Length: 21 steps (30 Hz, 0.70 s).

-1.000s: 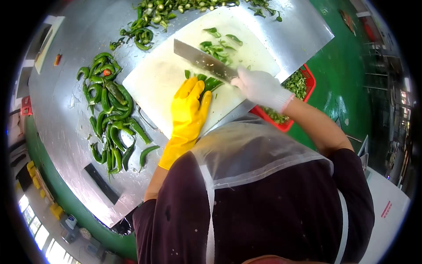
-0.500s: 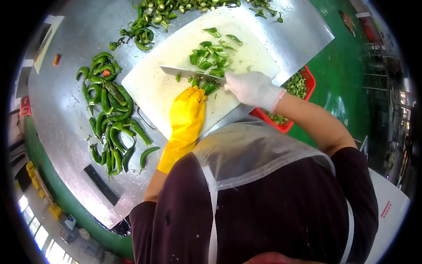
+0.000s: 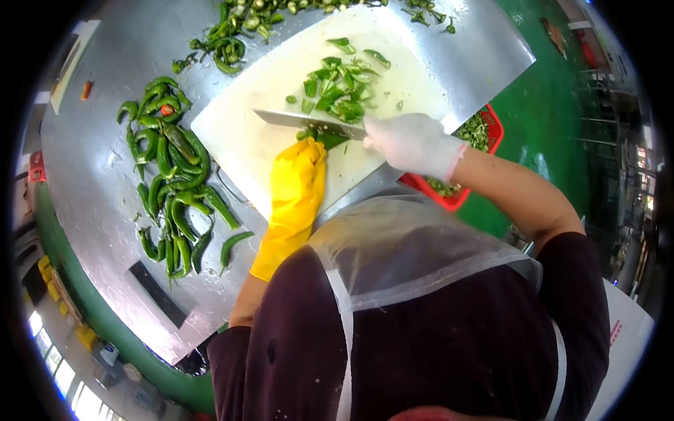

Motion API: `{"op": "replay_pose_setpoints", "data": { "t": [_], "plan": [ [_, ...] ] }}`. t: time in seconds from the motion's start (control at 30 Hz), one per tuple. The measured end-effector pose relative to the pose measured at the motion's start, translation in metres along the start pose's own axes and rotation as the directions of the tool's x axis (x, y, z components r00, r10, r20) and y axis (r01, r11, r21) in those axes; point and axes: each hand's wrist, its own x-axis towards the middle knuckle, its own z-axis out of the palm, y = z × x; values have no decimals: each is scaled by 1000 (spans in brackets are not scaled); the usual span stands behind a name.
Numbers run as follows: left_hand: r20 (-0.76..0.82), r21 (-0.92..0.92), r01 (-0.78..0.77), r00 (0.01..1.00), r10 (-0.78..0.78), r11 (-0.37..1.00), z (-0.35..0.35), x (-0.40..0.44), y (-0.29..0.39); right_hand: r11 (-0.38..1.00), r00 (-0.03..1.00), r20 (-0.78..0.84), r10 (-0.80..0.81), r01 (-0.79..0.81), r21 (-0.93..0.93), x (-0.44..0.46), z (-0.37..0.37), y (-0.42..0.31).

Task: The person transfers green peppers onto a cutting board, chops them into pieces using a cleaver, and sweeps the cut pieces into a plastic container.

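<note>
My right hand [image 3: 411, 144], in a white knit glove, grips a knife [image 3: 298, 121] whose blade points left across the white cutting board [image 3: 246, 126]. Under and beside the blade lie green peppers [image 3: 331, 140]. My left hand [image 3: 298, 175], in a yellow rubber glove, presses its curled fingers on them at the near side of the blade. Most of what those fingers hold is hidden by the glove. Beyond the knife is a loose heap of cut green pepper pieces [image 3: 340, 88], with a few small bits apart on the board.
Whole green peppers [image 3: 179, 161], one with red showing, lie on the metal table [image 3: 98, 203] to the left. Pepper stems and tops [image 3: 253, 17] line the far side. A red basket [image 3: 497, 126] of chopped pieces stands below the table's right edge. A dark strip [image 3: 158, 295] lies front left.
The cut pieces beyond the blade have spread a little, with small bits now lying farther left. The knife has shifted only slightly, and my left hand stays at the peppers.
</note>
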Motion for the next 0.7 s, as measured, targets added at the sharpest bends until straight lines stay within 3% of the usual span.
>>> {"op": "replay_pose_setpoints", "data": {
  "t": [0.2,0.27,0.4,0.5,0.57,0.6,0.67,0.7],
  "plan": [
    [-3,-1,18,1000,-18,1000,-8,7,10,999,991,-131,35,-31,38,6,21,4],
    [-69,-51,14,997,-18,999,-11,1,16,993,976,-208,62,-39,113,5,27,13],
    [-344,-147,-17,938,-35,989,-10,-12,22,996,989,-131,75,-67,61,-16,-4,-10],
    [-265,-115,70,959,-98,991,-7,-15,12,999,999,-31,42,-42,-1,-18,-17,-15],
    [-102,43,102,990,-97,994,-7,-7,11,999,999,7,33,-33,-25,-4,6,-5],
    [-15,124,110,994,-109,986,-9,-6,10,1000,998,-56,5,-5,-4,-1,19,-3],
    [-25,150,58,998,-55,987,-7,-8,4,998,980,-188,-64,67,9,9,32,1],
    [-35,164,27,999,-22,986,-5,-7,3,1000,991,-136,-16,19,21,8,24,-2]
  ]
}}
